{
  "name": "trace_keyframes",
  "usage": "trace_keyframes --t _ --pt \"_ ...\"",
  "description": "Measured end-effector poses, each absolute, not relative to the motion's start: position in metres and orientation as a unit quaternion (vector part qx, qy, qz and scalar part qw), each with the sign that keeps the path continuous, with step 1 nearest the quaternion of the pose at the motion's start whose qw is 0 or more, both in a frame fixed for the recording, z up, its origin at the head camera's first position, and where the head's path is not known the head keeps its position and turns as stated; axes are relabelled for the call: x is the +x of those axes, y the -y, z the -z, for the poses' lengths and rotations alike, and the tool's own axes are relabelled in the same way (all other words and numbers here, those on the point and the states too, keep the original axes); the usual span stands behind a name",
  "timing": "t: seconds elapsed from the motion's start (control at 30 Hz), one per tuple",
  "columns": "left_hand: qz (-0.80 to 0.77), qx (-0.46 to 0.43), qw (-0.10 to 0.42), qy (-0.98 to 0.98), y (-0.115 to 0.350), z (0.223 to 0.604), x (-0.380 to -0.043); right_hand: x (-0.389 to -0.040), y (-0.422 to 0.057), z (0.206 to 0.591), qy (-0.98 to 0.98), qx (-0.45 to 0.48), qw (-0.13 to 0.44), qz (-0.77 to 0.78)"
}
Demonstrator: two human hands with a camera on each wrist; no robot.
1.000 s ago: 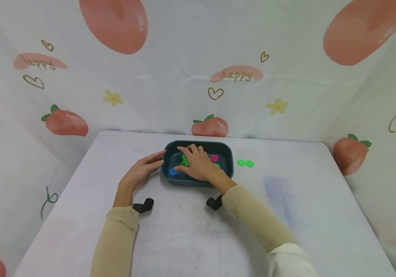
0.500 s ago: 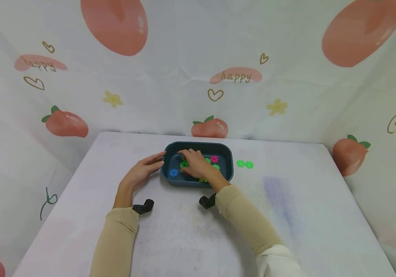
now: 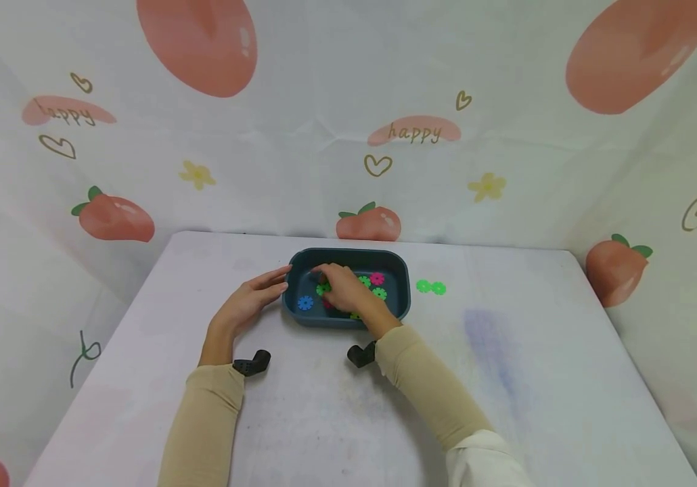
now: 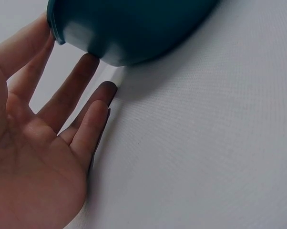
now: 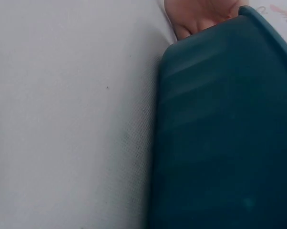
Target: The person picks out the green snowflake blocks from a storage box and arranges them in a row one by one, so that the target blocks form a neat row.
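Observation:
A dark teal plastic bin (image 3: 348, 323) stands at the back of the table, with several small toothed, flower-shaped plastic discs inside. My left hand (image 3: 248, 302) is at the bin's left end, its fingers extended; in the left wrist view its fingertips (image 4: 90, 58) meet the wall. My right hand (image 3: 346, 289) reaches into the bin with bent fingers, over the discs. Next to its fingers lies a green disc (image 3: 323, 289), and a blue disc (image 3: 305, 303) sits farther left. I cannot tell whether the right fingers pinch a disc; the bin wall (image 5: 220, 133) hides them in the right wrist view.
Right of the bin, two bright green discs (image 3: 430, 287) lie edge to edge on the white table (image 3: 543, 352). A pink disc (image 3: 377, 278) and another green disc (image 3: 379, 293) are in the bin's right half. A patterned cloth (image 3: 300, 162) hangs behind.
My right hand has shifted slightly and its fingers have drawn closer together, uncovering the blue disc and more discs on the right. The left hand and bin stay in place.

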State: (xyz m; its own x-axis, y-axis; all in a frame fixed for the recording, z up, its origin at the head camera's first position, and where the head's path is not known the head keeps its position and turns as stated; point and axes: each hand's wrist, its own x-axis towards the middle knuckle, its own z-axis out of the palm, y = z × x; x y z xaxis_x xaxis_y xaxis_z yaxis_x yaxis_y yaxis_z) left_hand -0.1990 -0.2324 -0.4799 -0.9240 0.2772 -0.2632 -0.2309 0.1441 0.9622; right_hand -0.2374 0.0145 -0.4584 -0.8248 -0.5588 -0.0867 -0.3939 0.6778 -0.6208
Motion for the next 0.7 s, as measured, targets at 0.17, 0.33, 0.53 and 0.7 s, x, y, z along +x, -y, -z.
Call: trace_keyframes --t 0.17,0.33,0.53,0.7 --pt "-0.654 0.016 0.194 -0.731 0.2317 0.4799 -0.1989 -0.2384 -0.0138 0.4611 -0.906 -0.258 0.127 0.313" --pt "-0.655 0.016 0.193 -0.730 0.2314 0.4799 -0.1993 -0.2370 -0.0123 0.4608 -0.913 -0.259 0.118 0.293" --pt "-0.654 0.014 0.194 -0.731 0.2311 0.4792 -0.1990 -0.2345 -0.0110 0.4609 -0.925 -0.259 0.111 0.256" --pt "-0.656 0.012 0.195 -0.729 0.2315 0.4797 -0.1991 -0.2341 -0.0113 0.4610 -0.924 -0.259 0.107 0.260"
